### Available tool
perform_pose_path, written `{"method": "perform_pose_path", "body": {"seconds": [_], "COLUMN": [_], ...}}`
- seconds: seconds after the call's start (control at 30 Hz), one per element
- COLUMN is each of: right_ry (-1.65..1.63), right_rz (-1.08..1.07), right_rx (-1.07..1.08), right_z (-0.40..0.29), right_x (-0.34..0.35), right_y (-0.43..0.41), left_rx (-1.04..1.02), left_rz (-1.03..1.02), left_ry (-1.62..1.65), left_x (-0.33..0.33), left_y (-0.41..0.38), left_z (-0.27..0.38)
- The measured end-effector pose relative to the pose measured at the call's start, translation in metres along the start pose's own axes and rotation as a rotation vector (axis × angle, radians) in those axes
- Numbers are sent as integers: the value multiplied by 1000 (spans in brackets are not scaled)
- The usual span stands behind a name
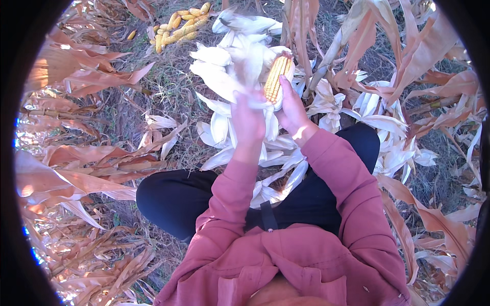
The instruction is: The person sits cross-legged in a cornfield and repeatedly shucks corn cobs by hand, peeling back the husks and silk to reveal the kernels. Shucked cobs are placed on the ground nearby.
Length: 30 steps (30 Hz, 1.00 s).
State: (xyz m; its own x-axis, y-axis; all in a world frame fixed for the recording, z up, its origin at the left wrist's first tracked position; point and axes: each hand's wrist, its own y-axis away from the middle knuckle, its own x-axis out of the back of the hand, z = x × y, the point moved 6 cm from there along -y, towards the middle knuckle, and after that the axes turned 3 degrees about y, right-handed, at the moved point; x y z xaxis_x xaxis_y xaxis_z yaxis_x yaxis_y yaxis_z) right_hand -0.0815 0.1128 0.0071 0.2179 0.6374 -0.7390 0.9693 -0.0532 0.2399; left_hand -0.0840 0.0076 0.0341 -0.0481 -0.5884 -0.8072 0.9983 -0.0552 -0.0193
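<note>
My right hand (291,107) holds an ear of corn (277,78) from below and the right, its thumb along the yellow kernels. Pale husk still wraps the back and right side of the ear, and brown silk shows at its tip. My left hand (248,114) is just left of the ear's lower end, blurred, with a blurred strip of corn husk (249,69) at its fingers; whether the fingers grip that husk is not clear. Loose pale husks (219,128) lie under and around both hands, down to between my legs.
Several husked yellow ears (178,27) lie in a pile on the grass at the upper left, with a small one (131,34) apart. Dry corn stalks (325,57) and leaves (88,153) stand or lean on both sides. More husks (386,126) lie beyond my right knee.
</note>
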Motion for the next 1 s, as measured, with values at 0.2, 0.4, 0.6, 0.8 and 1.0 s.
{"method": "perform_pose_path", "body": {"seconds": [0.2, 0.4, 0.6, 0.8, 1.0], "right_ry": [-136, -107, 273, 528, 613], "right_rz": [6, -298, -336, -471, -567], "right_rx": [-37, -173, -194, -363, -460], "right_z": [0, -29, -20, 17, 30], "right_x": [-13, -20, -30, -31, -28], "right_y": [1, 1, 15, 26, 28], "left_rx": [213, 356, 485, 179, 200], "left_rz": [71, 18, 440, -158, 189], "left_ry": [586, 494, -746, 33, 147], "left_x": [-1, 63, 139, 27, 47], "left_y": [-5, -32, -20, -23, -31], "left_z": [5, 19, 19, 27, 48]}}
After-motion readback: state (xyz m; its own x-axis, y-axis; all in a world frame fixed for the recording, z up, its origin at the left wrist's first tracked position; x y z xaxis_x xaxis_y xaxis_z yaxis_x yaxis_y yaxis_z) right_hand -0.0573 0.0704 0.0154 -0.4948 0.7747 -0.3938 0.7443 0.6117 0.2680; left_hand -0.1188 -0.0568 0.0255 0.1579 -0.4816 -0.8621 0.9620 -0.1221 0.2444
